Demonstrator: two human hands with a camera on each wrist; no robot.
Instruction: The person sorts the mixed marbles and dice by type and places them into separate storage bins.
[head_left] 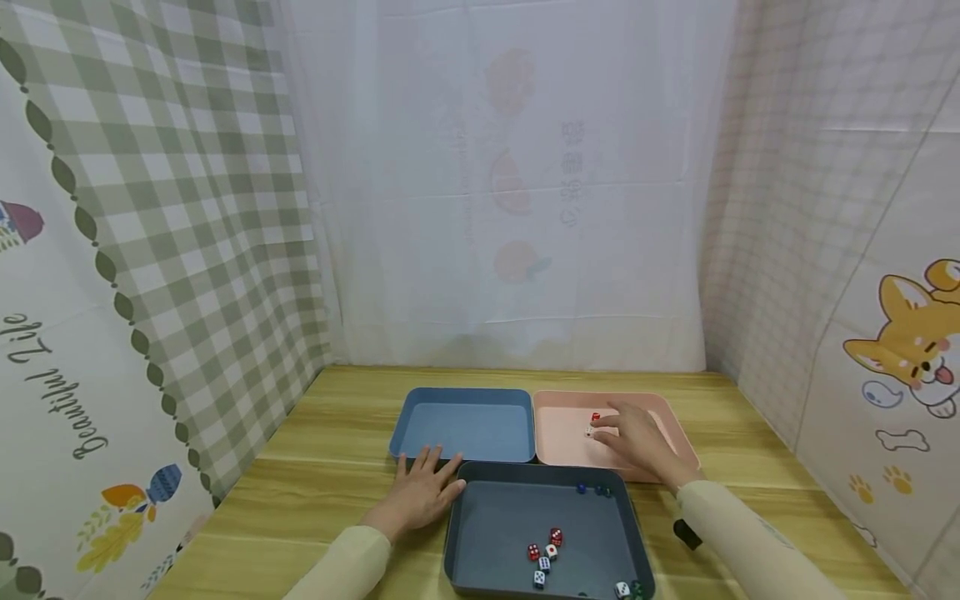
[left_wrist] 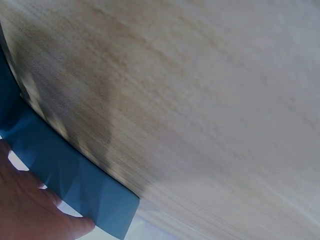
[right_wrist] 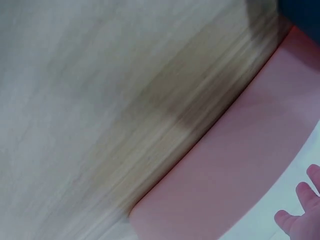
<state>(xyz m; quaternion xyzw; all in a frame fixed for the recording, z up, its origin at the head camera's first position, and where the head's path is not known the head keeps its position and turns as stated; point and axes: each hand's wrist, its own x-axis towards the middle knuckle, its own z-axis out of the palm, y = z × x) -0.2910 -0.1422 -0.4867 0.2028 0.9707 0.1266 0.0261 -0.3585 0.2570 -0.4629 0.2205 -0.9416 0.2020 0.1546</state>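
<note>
My left hand (head_left: 422, 497) lies with fingers spread at the near edge of the blue tray (head_left: 462, 424) and the left rim of the dark grey tray (head_left: 498, 567). Above the pink tray (head_left: 562, 404), my right hand (head_left: 636, 435) reaches in from the right, its fingers apart in the right wrist view. A red die (head_left: 596, 416) and a white die (head_left: 589, 432) are by its fingertips; no die shows between the fingers. Inside the dark grey tray, red dice (head_left: 556, 536) and white dice (head_left: 540, 578) sit near the middle.
In the dark tray's far right corner are a blue die (head_left: 581, 488) and dark green dice (head_left: 603, 492). A white die (head_left: 622, 590) sits at its near right corner. The trays stand close together on a wood-grain table (head_left: 300, 500), with cloth curtains (head_left: 510, 183) around it.
</note>
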